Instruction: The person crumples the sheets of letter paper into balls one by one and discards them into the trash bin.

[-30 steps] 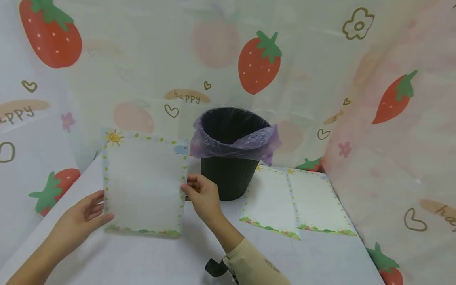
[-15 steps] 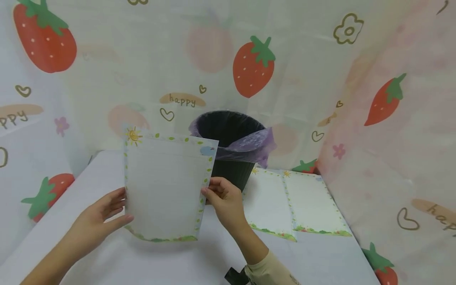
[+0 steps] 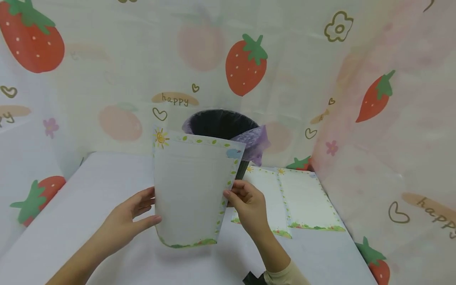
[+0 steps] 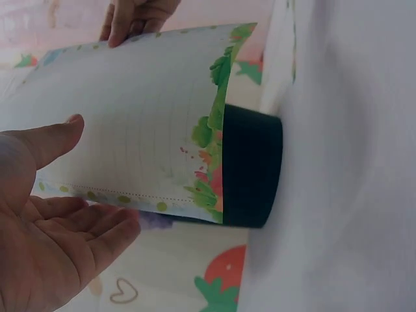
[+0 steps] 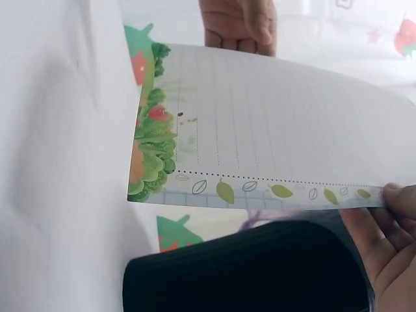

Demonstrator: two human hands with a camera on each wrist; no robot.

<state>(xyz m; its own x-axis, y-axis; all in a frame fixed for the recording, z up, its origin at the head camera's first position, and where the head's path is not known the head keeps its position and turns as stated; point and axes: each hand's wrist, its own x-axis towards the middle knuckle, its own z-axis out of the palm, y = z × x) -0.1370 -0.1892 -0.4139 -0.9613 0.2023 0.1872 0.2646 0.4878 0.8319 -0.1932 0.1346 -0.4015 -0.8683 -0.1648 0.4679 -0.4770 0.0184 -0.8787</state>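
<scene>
A sheet of writing paper [image 3: 194,190] with a sun, leaf borders and a flowery bottom strip stands upright above the table. My right hand [image 3: 249,204] pinches its right edge, thumb on the front and fingers behind. My left hand [image 3: 130,219] is at the opposite edge; its thumb and relaxed fingers lie apart, as the left wrist view shows of the hand [image 4: 65,221]. The paper's lower edge bows slightly. Behind it, a dark waste bin [image 3: 243,169] with a purple liner [image 3: 254,142] is partly hidden.
Two similar sheets lie side by side at the right: the nearer-to-bin sheet [image 3: 265,194] and the outer sheet [image 3: 311,202]. A white cloth covers the table [image 3: 117,170]. Strawberry-print curtains [image 3: 303,55] rise behind it and along the sides.
Both hands have carried the paper to the right, so it now covers much of the bin. Its bottom edge has become more curved. The other sheets and the bin have stayed put.
</scene>
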